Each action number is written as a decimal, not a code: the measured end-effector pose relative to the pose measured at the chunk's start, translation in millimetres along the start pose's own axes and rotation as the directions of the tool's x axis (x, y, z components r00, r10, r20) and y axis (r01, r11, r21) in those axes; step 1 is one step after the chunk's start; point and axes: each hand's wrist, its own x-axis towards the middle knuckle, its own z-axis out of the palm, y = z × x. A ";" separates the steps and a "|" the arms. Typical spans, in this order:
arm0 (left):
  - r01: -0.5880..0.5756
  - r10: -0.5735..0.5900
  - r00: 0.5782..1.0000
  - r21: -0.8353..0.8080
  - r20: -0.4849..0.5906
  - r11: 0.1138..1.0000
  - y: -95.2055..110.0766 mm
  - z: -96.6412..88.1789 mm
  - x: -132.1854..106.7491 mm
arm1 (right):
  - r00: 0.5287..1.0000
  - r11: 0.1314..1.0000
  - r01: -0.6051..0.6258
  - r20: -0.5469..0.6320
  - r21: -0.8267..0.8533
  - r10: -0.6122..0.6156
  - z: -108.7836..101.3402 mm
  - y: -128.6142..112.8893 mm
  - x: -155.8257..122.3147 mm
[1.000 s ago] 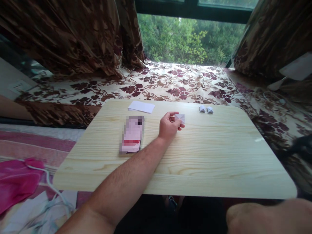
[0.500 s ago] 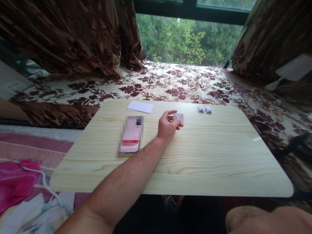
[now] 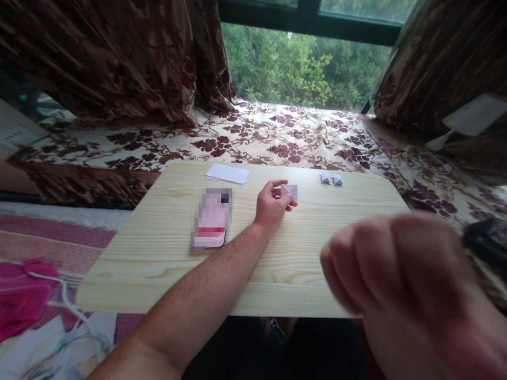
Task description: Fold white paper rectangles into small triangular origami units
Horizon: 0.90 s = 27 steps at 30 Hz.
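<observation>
Between the thumb and fingers of my left hand (image 3: 273, 202) is a small folded square of white paper (image 3: 289, 191), with diagonal creases on its face. That hand stays over the middle of the wooden table (image 3: 301, 264). My right hand (image 3: 396, 264) is large and blurred at the lower right, close to the camera and above the table's right side. Its fingers are curled into a fist with the knuckles showing, and the inside of the fist is hidden. Two small folded paper pieces (image 3: 331, 179) with raised peaks sit side by side near the table's far edge.
A stack of white paper slips (image 3: 227, 173) lies at the far left of the table. Nearer, a pixelated pink phone (image 3: 212, 219) lies flat. Beyond the table is a floral-covered ledge (image 3: 277, 132) under the window. White cables (image 3: 75, 295) and a pink cloth (image 3: 24, 295) are at lower left.
My right hand has come up from the lower right edge into view over the table's right side, as a fist. The left hand still holds the paper in the same place.
</observation>
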 end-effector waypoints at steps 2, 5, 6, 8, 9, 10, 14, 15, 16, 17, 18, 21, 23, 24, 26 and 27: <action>-0.003 0.003 1.000 0.003 0.008 1.000 0.5 -0.4 -0.5 | 0.998 1.000 -0.020 -0.056 0.006 0.020 -4.3 32.1 16.0; 0.001 -0.002 1.000 0.016 0.027 1.000 1.1 -0.5 -1.4 | 0.967 0.993 -0.116 -0.232 -0.018 0.109 -15.9 90.8 28.0; 0.001 -0.002 0.999 0.023 0.032 1.000 1.0 -0.4 -1.6 | 0.954 0.986 -0.159 -0.266 -0.045 0.142 -20.0 108.2 28.2; -0.003 0.002 0.999 0.036 0.037 0.999 0.5 -0.3 -1.5 | 0.948 0.976 -0.197 -0.272 -0.089 0.167 -26.8 134.0 25.1; -0.005 0.003 0.999 0.040 0.041 0.999 0.0 -0.4 -1.2 | 0.952 0.972 -0.210 -0.251 -0.110 0.177 -29.0 141.9 22.9; -0.006 0.004 0.999 0.040 0.044 0.999 -0.5 -0.6 -0.9 | 0.954 0.968 -0.215 -0.238 -0.126 0.181 -30.4 147.0 20.8; -0.013 0.012 0.998 0.009 0.060 1.000 -2.4 -2.0 0.7 | 0.968 0.958 -0.218 -0.166 -0.184 0.188 -30.8 150.9 16.5; -0.016 0.016 0.998 0.001 0.060 1.000 -2.5 -2.2 0.9 | 0.971 0.957 -0.214 -0.148 -0.197 0.186 -30.4 150.8 16.1; -0.018 0.019 0.998 -0.005 0.062 1.000 -2.5 -2.4 0.9 | 0.974 0.955 -0.207 -0.131 -0.210 0.182 -30.0 151.1 15.8; -0.020 0.021 0.998 -0.006 0.065 1.000 -2.4 -2.4 0.9 | 0.977 0.954 -0.200 -0.118 -0.222 0.178 -29.6 151.7 15.5; -0.023 0.023 0.997 -0.004 0.069 1.000 -2.3 -2.4 0.8 | 0.979 0.954 -0.194 -0.109 -0.230 0.173 -29.3 152.7 15.1; -0.031 0.030 0.996 0.008 0.084 0.999 -2.1 -2.2 0.4 | 0.979 0.953 -0.192 -0.113 -0.232 0.170 -28.9 156.8 13.9; -0.034 0.033 0.995 0.011 0.091 0.999 -2.3 -2.4 0.4 | 0.977 0.956 -0.198 -0.125 -0.216 0.175 -29.0 158.9 13.5; -0.035 0.033 0.995 0.012 0.096 0.999 -2.4 -2.6 0.4 | 0.976 0.958 -0.199 -0.130 -0.206 0.175 -29.1 159.6 13.4; -0.040 0.038 0.993 0.015 0.110 0.999 -2.9 -3.1 0.4 | 0.975 0.962 -0.200 -0.131 -0.186 0.177 -29.4 160.0 13.3; -0.043 0.040 0.992 0.018 0.116 0.999 -3.1 -3.3 0.4 | 0.975 0.963 -0.200 -0.131 -0.181 0.178 -29.4 159.8 13.3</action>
